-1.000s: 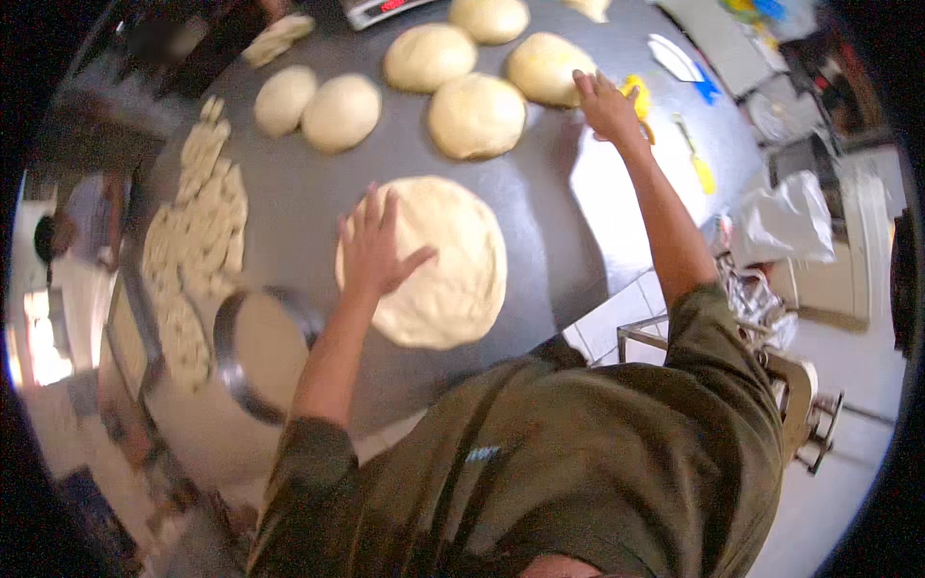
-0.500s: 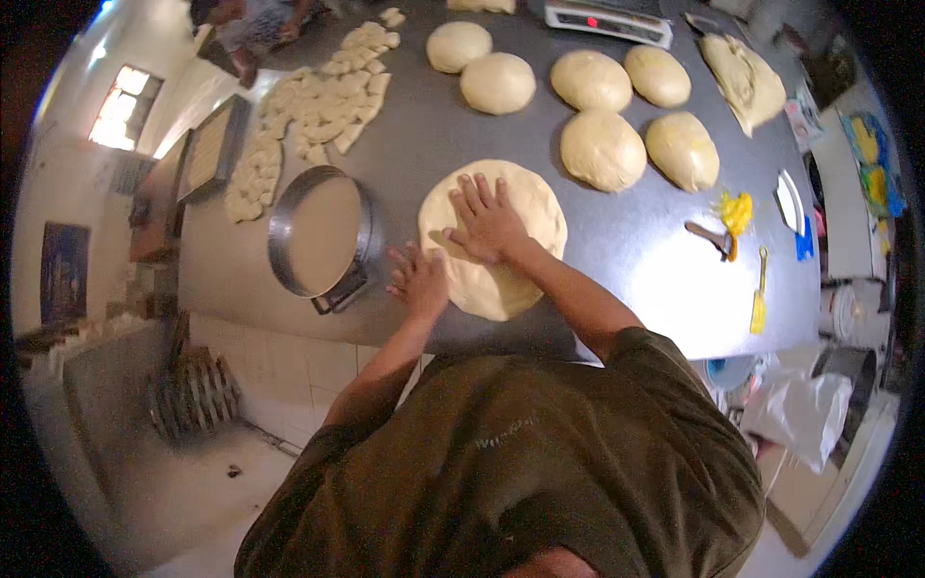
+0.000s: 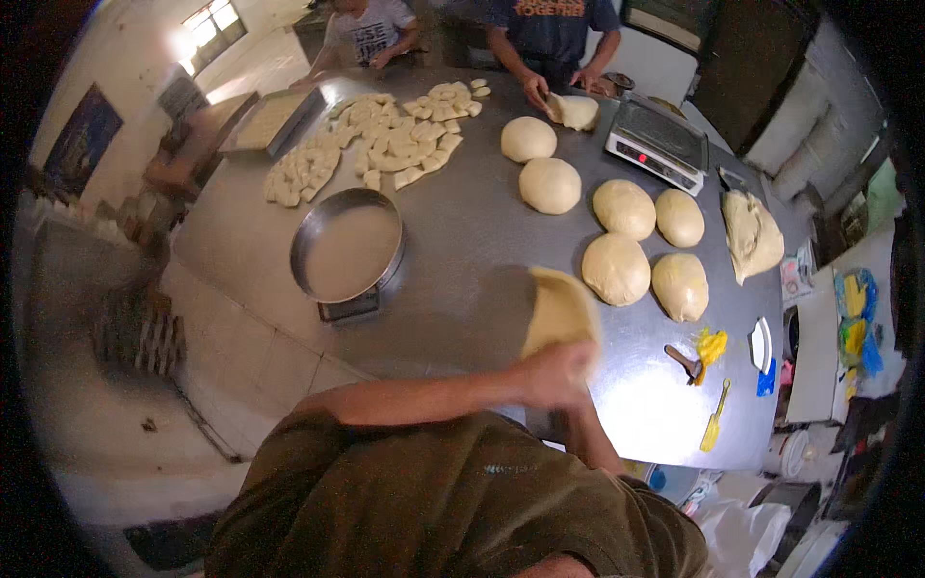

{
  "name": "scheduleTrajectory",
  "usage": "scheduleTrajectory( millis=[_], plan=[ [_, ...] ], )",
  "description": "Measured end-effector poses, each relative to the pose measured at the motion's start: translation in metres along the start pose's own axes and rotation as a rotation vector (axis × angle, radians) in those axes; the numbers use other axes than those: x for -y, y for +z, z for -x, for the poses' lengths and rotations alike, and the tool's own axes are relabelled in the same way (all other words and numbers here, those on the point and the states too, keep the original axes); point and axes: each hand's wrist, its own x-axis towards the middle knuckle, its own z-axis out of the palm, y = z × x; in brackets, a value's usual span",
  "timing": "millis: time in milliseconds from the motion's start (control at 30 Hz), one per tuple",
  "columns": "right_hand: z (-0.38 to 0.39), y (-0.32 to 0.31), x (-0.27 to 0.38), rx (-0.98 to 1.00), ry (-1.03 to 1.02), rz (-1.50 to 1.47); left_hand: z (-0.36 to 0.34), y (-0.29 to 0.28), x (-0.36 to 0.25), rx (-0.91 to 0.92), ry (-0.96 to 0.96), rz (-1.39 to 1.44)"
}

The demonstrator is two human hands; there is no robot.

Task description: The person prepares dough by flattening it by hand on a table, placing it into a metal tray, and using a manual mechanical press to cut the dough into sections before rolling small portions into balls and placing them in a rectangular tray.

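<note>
My left hand (image 3: pixel 547 378), blurred by motion, is at the near end of a flattened piece of dough (image 3: pixel 561 308), which looks raised and folded. The arm of my right hand comes up beneath it from the lower right; that hand is mostly hidden and smeared, so its grip is unclear. Beyond lie several smooth dough balls (image 3: pixel 615 272). To the left, a round metal pan (image 3: pixel 396 239) with a pale bottom rests on a small dark stand (image 3: pixel 349 309). A wooden-handled tool (image 3: pixel 682 359) with yellow smears and a yellow brush (image 3: pixel 714 429) lie at the right.
Cut dough pieces (image 3: pixel 303 173) and a rectangular tray (image 3: pixel 277 126) occupy the table's back left. A scale (image 3: pixel 655 144) and dough lump (image 3: pixel 754 234) are back right. Across the steel table, a co-worker's hands (image 3: pixel 537 89) handle dough; another person (image 3: pixel 371 39) stands beside them.
The flat round dough, lying under both my spread hands half a second ago, is now raised and folded. My hands have moved right and together. The view has shifted, showing co-workers across the table.
</note>
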Motion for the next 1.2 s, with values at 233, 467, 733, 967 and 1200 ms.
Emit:
scheduleTrajectory(
  millis=[233, 467, 733, 967, 1200],
  plan=[
    [0.019, -0.058, -0.041, -0.219, -0.087, 0.018, 0.069, -0.13, 0.021, -0.162, 0.194, -0.652],
    [0.012, -0.045, -0.08, -0.319, -0.145, 0.129, 0.26, -0.343, 0.329, -1.137, -0.832, -0.738],
    [0.018, -0.006, -0.108, -0.666, -0.42, 0.366, 0.246, -0.296, 0.354, -1.072, -0.271, -0.537],
    [-0.005, 0.21, -0.042, -0.448, -1.349, 1.355, 0.199, -0.309, 0.358, -1.015, -0.172, -0.597],
    [-0.119, 0.299, -0.149, 0.33, -0.979, 2.356, 0.181, -0.319, 0.349, -0.887, -0.186, -0.439]
  ],
)
